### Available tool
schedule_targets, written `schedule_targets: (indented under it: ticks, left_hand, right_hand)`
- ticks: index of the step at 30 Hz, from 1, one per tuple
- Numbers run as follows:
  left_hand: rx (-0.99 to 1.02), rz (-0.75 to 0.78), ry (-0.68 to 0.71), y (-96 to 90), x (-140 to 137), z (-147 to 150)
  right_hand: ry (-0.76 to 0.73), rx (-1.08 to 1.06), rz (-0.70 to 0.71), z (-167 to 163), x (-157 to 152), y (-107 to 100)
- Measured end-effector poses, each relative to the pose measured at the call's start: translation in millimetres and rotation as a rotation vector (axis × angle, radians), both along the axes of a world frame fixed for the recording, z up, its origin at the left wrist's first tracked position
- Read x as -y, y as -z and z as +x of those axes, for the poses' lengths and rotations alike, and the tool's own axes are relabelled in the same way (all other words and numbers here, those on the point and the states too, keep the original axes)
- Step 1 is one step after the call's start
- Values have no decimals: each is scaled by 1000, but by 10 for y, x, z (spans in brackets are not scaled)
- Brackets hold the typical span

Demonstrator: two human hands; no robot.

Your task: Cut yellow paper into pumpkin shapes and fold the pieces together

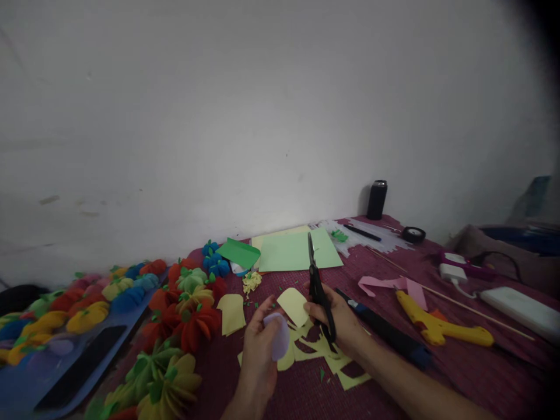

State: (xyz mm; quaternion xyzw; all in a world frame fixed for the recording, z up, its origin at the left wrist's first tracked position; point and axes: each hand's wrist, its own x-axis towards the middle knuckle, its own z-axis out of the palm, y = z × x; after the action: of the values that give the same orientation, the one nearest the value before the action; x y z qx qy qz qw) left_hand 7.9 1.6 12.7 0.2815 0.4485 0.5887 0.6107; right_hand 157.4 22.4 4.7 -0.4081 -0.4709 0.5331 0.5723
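Observation:
My left hand [261,344] is closed on a lavender paper piece [279,337] with a rounded end, pinched by the thumb. My right hand [335,318] is wrapped round black-handled scissors [321,294], their blades pointing up and away. A pale yellow petal-shaped paper piece [293,305] shows between my hands, by the right fingertips; whether they touch it I cannot tell. Below lie yellow paper offcuts [308,349] with cut-out holes. Left of my left hand are stacked yellow rounded paper pieces [233,314] and a small heap of yellow shreds [252,283].
Colourful pumpkin-like paper flowers [192,318] crowd the left, some on a blue tray [26,379] with a black phone [81,367]. Light green sheets [284,252] lie by the wall. At right are a yellow glue gun [441,326], a white power brick [522,309] and a black can [377,200].

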Motion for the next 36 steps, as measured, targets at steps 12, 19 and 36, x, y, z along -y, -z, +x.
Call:
schedule_targets:
  ticks: [12,19,36]
  left_hand:
    - [-50,-47,79,15,13,20]
    - [-46,-65,86,-18,23,138]
    - [-5,-49,30,-71,44,48]
  right_hand:
    - [17,-3,4,-1,33,-86]
    - [-62,-58,-19,-114,37,43]
    - [-324,-17,-44,184,116,-84]
